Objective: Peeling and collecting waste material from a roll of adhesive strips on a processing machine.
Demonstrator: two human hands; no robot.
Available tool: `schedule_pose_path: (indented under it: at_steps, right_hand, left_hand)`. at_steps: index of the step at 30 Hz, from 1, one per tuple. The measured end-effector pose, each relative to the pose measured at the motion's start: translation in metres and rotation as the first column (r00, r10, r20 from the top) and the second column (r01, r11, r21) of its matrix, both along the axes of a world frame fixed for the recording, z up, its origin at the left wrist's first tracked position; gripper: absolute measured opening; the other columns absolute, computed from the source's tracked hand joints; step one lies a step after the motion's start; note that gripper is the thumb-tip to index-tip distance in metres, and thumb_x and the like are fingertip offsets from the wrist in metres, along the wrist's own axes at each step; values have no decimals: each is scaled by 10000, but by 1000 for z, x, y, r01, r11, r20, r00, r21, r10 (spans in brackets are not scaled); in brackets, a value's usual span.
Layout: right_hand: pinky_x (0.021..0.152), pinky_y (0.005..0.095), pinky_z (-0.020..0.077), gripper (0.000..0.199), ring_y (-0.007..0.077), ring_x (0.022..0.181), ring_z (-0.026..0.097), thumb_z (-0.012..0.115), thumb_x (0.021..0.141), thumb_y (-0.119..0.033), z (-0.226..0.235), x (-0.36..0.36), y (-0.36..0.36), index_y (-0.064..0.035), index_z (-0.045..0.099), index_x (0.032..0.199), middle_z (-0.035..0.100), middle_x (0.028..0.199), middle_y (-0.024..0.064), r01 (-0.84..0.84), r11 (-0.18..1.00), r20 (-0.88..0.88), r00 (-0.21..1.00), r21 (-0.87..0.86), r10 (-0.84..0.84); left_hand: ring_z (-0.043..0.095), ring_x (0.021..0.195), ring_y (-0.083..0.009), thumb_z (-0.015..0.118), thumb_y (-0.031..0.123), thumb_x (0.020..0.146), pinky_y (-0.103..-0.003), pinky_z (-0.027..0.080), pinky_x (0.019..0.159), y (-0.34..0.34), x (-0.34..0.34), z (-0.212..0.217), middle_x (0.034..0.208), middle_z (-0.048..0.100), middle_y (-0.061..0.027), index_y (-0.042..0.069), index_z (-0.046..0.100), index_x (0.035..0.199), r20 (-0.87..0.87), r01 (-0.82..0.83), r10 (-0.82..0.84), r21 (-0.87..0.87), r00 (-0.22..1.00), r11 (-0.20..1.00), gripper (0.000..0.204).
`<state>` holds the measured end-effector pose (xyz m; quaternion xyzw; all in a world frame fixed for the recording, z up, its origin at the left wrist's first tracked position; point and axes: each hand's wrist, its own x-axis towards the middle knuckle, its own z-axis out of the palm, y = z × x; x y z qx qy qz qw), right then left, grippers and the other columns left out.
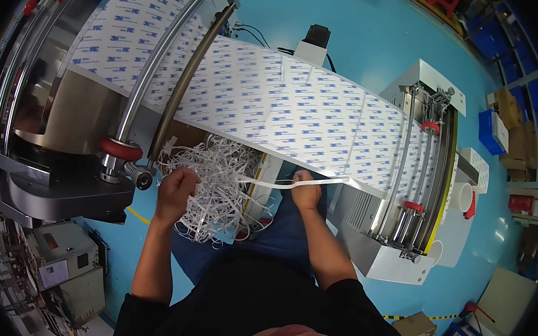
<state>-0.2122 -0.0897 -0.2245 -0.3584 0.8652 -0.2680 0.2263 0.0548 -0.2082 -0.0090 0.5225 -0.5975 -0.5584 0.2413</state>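
A long white strip [322,182] runs from the near edge of the printed web [305,111] down to my right hand [306,191]. My right fingers are closed round it, and its tail stretches left above a heap of tangled white strips [216,195]. My left hand [177,191] is curled closed at the heap's left side; whether anything is in its fingers is hidden. The web is white with blue print and slants across from the upper left to the roller unit on the right.
At left stands a large metal roller machine [74,111] with a red-collared bar [120,150]. To the right is a white roller unit [376,249] with rods. White tape cores [461,197] lie beyond it. Blue bins [493,132] and cartons [520,147] line the far right.
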Motion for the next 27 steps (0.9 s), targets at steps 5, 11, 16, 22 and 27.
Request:
schedule_pose_path:
  at_steps: [5, 11, 16, 22, 27]
  right_hand:
    - [635, 418, 492, 92, 326, 717, 625, 593, 794, -219, -5, -3, 1, -135, 608, 831, 638, 740, 119, -28, 999, -24, 999, -40, 27]
    - [643, 449, 491, 66, 358, 728, 617, 604, 781, -213, -4, -3, 0, -155, 611, 811, 637, 736, 139, -32, 997, -84, 996, 68, 38]
    - [652, 443, 491, 81, 354, 749, 617, 589, 791, -221, -4, -1, 0, -148, 610, 818, 640, 757, 137, -32, 999, -79, 996, 21, 33]
    - [686, 429, 492, 93, 347, 778, 618, 594, 788, -223, 2, 3, 1, -151, 615, 843, 644, 786, 128, -60, 995, -66, 996, 81, 65]
    - [690, 426, 494, 103, 343, 792, 617, 594, 786, -234, 10, 5, 2, -158, 616, 853, 646, 801, 124, -76, 993, -43, 996, 90, 80]
  left_hand:
    - [443, 607, -67, 495, 100, 888, -213, 352, 576, 17, 36, -12, 660, 503, 4, 18, 556, 785, 99, 29, -31, 28, 995, 999, 145]
    - [454, 640, -52, 493, 120, 908, -198, 373, 599, 28, 65, -23, 704, 530, 13, 12, 555, 804, 22, -107, 106, 19, 994, 994, 163]
    - [455, 662, -48, 506, 154, 922, -193, 372, 620, 29, 68, -22, 727, 532, 16, 19, 556, 824, -15, -100, 100, -7, 995, 995, 174]
    - [462, 663, -48, 519, 157, 917, -193, 373, 612, 36, 70, -21, 720, 537, 16, 12, 570, 851, -93, -136, 135, -6, 986, 991, 168]
    - [467, 656, -48, 524, 159, 916, -196, 379, 600, 38, 68, -24, 712, 541, 19, 8, 572, 842, -82, -121, 118, -31, 990, 992, 175]
